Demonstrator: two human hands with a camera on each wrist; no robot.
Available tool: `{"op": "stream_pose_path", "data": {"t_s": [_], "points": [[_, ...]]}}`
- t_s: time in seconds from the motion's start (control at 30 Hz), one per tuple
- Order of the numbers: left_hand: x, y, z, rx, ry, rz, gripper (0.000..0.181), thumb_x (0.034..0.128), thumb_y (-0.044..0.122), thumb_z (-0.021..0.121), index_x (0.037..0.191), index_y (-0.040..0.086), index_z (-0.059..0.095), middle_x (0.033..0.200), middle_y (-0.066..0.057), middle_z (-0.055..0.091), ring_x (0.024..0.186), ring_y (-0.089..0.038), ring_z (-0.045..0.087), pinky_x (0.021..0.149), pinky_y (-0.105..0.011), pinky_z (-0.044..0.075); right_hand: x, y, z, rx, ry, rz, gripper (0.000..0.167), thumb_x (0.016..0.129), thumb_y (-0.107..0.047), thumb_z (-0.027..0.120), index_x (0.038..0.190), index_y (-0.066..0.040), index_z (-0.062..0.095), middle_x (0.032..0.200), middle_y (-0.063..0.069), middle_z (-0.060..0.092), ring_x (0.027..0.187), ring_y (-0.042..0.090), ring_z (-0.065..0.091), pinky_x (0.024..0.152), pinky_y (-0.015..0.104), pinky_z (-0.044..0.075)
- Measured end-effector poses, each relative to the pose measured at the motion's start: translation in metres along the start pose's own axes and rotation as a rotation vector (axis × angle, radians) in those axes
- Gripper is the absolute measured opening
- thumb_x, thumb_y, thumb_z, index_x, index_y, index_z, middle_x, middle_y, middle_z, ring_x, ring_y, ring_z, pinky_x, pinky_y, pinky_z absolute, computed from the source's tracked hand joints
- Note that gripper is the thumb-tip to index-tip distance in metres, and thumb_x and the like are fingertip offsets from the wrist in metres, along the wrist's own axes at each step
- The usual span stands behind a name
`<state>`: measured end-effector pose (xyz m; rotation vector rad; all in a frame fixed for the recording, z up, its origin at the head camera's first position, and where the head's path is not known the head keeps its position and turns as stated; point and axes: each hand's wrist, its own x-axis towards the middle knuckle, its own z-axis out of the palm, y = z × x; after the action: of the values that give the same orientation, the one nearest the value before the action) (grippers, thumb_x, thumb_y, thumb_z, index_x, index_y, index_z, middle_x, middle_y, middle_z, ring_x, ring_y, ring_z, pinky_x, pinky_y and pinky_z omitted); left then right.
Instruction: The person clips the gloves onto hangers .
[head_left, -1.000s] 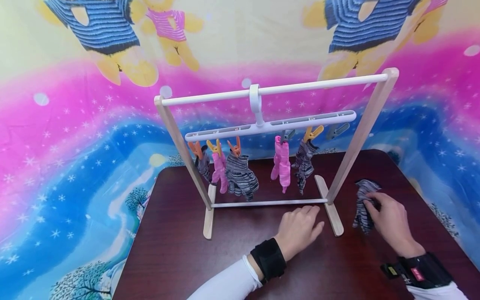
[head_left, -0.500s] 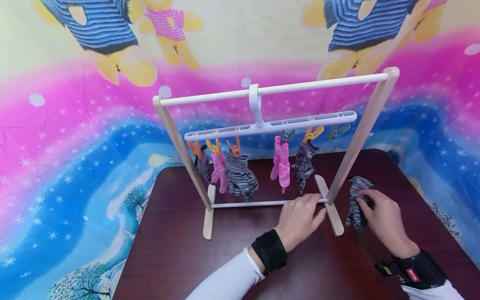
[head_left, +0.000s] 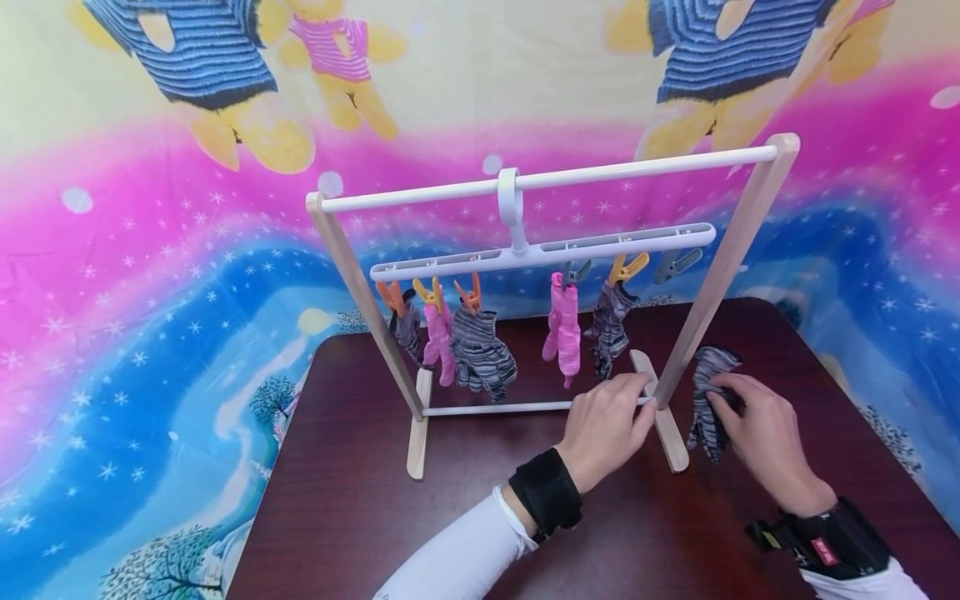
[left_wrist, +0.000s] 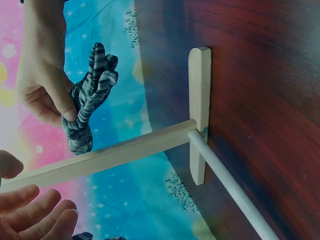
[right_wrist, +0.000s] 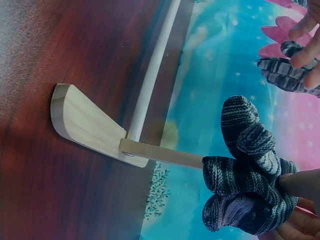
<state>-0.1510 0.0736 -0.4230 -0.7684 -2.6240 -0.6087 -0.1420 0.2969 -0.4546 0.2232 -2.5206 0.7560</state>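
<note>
My right hand [head_left: 768, 442] pinches a small black-and-grey striped knit glove [head_left: 705, 400] between thumb and fingers, to the right of the rack. In the right wrist view the glove's [right_wrist: 250, 182] stubby fingers spread away from my hand. My left hand [head_left: 606, 425] holds nothing; its fingers [left_wrist: 37, 212] look loose and apart in the left wrist view. It hovers in front of the rack's right side, near a hanging striped glove [head_left: 611, 312]. A grey clothespin [head_left: 666, 267] with nothing in it hangs at the hanger's right end.
A wooden rack [head_left: 720, 267] stands on the dark red table [head_left: 465, 508]. From its top bar hangs a white hanger [head_left: 600, 246]. Orange, yellow and grey clothespins on it hold pink gloves [head_left: 566, 329] and striped gloves [head_left: 480, 354]. A printed cloth [head_left: 150, 333] hangs behind.
My right hand has moved left with the striped glove, closer to the rack's right post. My left hand has shifted up and slightly right toward the same post.
</note>
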Motion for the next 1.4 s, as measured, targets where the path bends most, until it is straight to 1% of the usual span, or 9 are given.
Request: {"op": "stream_pose_path", "data": {"t_s": [0.13,0.27,0.4,0.53,0.7,0.83,1.13,1.27,1.4], "points": [[0.004,0.003,-0.003,-0.035,0.014,0.002,0.031,0.0990,0.033,0.063,0.127,0.019,0.064,0.117,0.007,0.073,0.091,-0.004,0.072,0.071,-0.012,0.055,0.002,-0.003,-0.002,-0.007,-0.004,0.001,0.021,0.084,0.003,0.076,0.104,-0.001,0.071,0.096,0.021,0.070,0.058,0.008,0.051,0.052,0.018,0.035],[0.008,0.006,-0.005,-0.068,0.014,0.013,0.036,0.0995,0.034,0.062,0.132,0.017,0.061,0.123,0.005,0.071,0.097,-0.004,0.072,0.078,-0.012,0.055,0.003,-0.006,-0.004,-0.011,-0.001,0.005,0.021,0.084,0.002,0.077,0.105,0.000,0.072,0.096,0.023,0.070,0.056,0.002,0.046,0.051,0.022,0.034],[0.014,0.009,-0.009,-0.091,0.000,0.001,0.038,0.1010,0.035,0.060,0.135,0.017,0.059,0.131,0.003,0.069,0.106,-0.005,0.071,0.083,-0.013,0.055,0.003,-0.009,-0.007,-0.009,0.021,-0.004,0.022,0.082,0.002,0.078,0.104,-0.001,0.072,0.096,0.023,0.070,0.056,-0.001,0.042,0.051,0.019,0.031],[0.019,0.011,-0.014,-0.121,-0.013,-0.023,0.039,0.1022,0.035,0.057,0.137,0.017,0.058,0.138,0.002,0.065,0.118,-0.006,0.068,0.090,-0.014,0.054,0.004,-0.012,-0.010,-0.005,0.035,-0.013,0.024,0.081,0.003,0.079,0.103,-0.001,0.072,0.097,0.023,0.071,0.056,0.001,0.043,0.052,0.016,0.029],[0.025,0.013,-0.019,-0.163,-0.014,-0.039,0.041,0.1027,0.034,0.056,0.139,0.016,0.056,0.142,0.002,0.063,0.123,-0.007,0.065,0.095,-0.015,0.052,0.004,-0.016,-0.012,-0.006,0.039,-0.016,0.025,0.080,0.003,0.079,0.103,-0.002,0.072,0.097,0.022,0.071,0.058,0.006,0.048,0.054,0.014,0.031],[0.029,0.015,-0.022,-0.194,-0.011,-0.049,0.042,0.1031,0.035,0.055,0.141,0.016,0.054,0.144,0.001,0.061,0.125,-0.008,0.064,0.097,-0.016,0.051,0.004,-0.021,-0.015,-0.009,0.056,-0.027,0.027,0.079,0.004,0.080,0.103,-0.002,0.073,0.098,0.022,0.071,0.057,0.005,0.046,0.054,0.014,0.030],[0.036,0.017,-0.026,-0.228,-0.008,-0.048,0.050,0.1034,0.034,0.055,0.148,0.013,0.047,0.152,-0.002,0.054,0.134,-0.010,0.057,0.105,-0.021,0.049,0.005,-0.033,-0.023,-0.001,0.105,-0.061,0.033,0.075,0.006,0.083,0.105,-0.003,0.073,0.101,0.019,0.072,0.060,0.001,0.043,0.055,0.013,0.031],[0.038,0.019,-0.029,-0.283,-0.027,-0.066,0.055,0.1036,0.035,0.054,0.153,0.013,0.041,0.157,-0.002,0.048,0.141,-0.010,0.051,0.109,-0.023,0.046,0.006,-0.037,-0.025,0.002,0.125,-0.077,0.035,0.073,0.007,0.084,0.105,-0.003,0.074,0.102,0.019,0.073,0.063,0.003,0.047,0.057,0.012,0.032],[0.040,0.020,-0.030,-0.344,-0.052,-0.087,0.061,0.1039,0.034,0.054,0.157,0.014,0.033,0.163,-0.001,0.039,0.147,-0.011,0.042,0.113,-0.025,0.041,0.008,-0.041,-0.027,0.009,0.150,-0.092,0.037,0.071,0.008,0.084,0.105,-0.002,0.074,0.102,0.019,0.074,0.071,-0.002,0.048,0.059,0.012,0.034]]}}
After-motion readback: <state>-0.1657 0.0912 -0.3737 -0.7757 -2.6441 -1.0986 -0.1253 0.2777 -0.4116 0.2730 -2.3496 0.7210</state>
